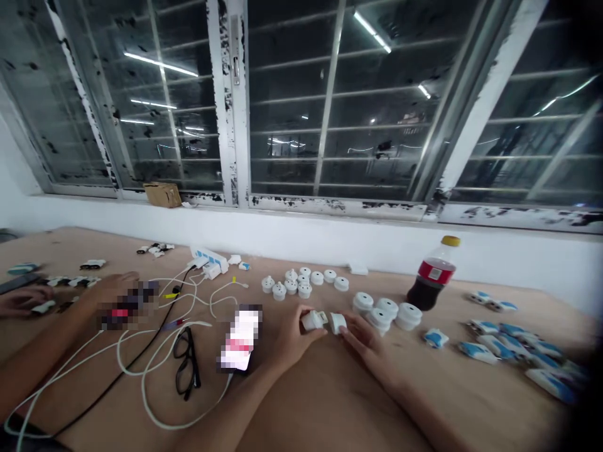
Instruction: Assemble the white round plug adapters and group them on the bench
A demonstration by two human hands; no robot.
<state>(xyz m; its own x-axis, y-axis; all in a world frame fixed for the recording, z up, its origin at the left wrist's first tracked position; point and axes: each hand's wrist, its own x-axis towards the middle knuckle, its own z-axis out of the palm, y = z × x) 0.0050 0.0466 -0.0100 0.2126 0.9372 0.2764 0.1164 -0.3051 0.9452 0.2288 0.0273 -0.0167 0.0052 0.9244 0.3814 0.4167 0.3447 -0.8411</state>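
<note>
My left hand is closed around a white plastic adapter piece with a squarish end turned to the right. Between the fingertips of my right hand is a white round cap. A small gap separates the two parts, held just above the table. Behind my right hand stand several larger white round pieces, some looking stacked. Farther back is a group of small white round adapters, with several plain white discs beside it.
A cola bottle stands right of the round pieces. Several blue-and-white adapters lie at the right. To my left are a lit phone, eyeglasses, tangled white cables and a power strip. Another person's arm reaches in.
</note>
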